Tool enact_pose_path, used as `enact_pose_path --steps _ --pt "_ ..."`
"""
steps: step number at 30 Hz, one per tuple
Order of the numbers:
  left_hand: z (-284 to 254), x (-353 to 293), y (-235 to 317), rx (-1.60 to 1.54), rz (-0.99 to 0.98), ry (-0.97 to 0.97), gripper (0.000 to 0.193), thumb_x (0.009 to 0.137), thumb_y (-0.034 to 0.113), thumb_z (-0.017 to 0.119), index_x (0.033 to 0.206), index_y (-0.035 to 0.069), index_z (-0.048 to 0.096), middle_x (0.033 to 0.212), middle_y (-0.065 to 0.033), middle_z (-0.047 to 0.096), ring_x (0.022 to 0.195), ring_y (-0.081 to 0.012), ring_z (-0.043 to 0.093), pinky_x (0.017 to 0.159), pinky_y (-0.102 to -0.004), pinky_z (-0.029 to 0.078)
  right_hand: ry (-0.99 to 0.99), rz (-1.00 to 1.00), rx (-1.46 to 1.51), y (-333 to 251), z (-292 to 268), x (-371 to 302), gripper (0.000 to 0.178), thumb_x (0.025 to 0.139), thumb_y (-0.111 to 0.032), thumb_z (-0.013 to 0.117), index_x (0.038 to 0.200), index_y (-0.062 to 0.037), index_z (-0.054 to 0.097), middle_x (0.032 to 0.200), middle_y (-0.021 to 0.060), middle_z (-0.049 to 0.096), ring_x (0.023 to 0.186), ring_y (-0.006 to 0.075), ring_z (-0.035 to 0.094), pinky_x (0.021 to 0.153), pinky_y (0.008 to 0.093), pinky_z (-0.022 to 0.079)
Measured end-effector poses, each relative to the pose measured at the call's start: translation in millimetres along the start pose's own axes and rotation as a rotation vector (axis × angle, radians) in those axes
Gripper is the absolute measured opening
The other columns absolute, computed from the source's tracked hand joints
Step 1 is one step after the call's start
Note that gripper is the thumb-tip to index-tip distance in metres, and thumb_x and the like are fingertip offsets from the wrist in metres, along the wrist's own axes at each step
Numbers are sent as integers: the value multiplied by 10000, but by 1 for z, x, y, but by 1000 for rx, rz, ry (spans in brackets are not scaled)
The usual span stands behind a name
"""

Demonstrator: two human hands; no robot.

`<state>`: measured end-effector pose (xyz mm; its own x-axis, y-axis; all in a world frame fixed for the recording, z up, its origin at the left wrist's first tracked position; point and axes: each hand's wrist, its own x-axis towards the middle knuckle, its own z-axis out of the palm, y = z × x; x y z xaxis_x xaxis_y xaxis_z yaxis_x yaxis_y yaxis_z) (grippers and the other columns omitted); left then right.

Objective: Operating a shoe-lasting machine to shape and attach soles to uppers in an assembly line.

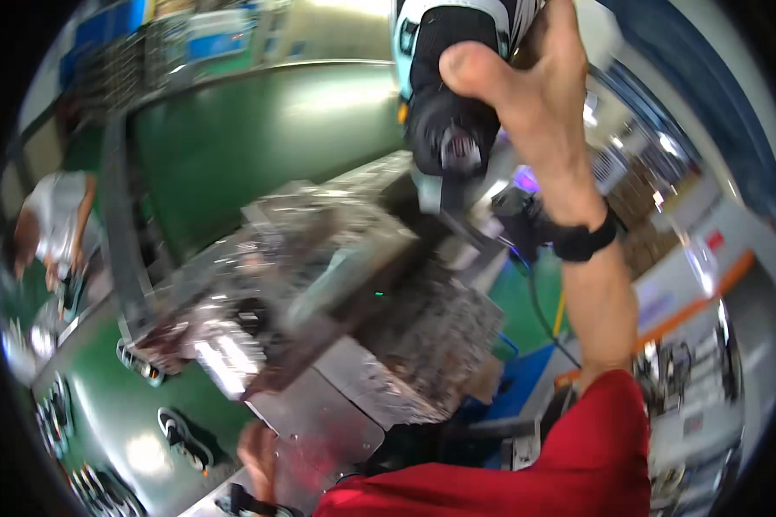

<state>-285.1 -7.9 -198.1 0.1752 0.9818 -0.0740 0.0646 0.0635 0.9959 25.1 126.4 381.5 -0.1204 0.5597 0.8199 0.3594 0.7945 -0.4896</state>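
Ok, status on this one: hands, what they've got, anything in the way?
Right hand raised, gripping a black power tool. Left hand low, resting at the metal plate; grip unclear. Picture blurred; metal machine sits below the tool.

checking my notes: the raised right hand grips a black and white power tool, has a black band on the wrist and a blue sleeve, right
Not quite: the head view shows the sleeve is red, not blue. The right hand does grip the black and white power tool, with a black wrist band.

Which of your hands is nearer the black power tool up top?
Right. The right hand is wrapped around the black power tool; the left hand is far below it, by the metal plate.
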Motion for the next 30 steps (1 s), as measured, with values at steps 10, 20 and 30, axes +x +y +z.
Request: enact_pose_path --steps 10,20,30 --pt "325 -43 335 -957 74 -1234 1036 811 707 582 1473 -27 273 1417 -198 458 1294 -317 484 1065 -453 419 651 667 149 -172 -148 -319 880 659 -230 743 1404 2 336 1201 137 553 1068 225 549 975 343 416" --pt "491 -305 278 -523 -500 -1737 411 1042 258 391 1357 0 451 1250 -121 592 1107 -235 611 961 -380 491 1202 744 -360 -371 -192 -625 973 832 -694 586 1464 -1 326 1301 113 560 1192 214 540 978 323 428" --pt "643 -511 202 43 -292 -2141 645 964 318 589 1429 -70 367 1342 -149 529 1209 -212 517 987 -337 455 2047 766 -884 -497 -196 -800 635 646 -139 777 1233 -2 576 1070 78 627 959 165 600 899 302 468"
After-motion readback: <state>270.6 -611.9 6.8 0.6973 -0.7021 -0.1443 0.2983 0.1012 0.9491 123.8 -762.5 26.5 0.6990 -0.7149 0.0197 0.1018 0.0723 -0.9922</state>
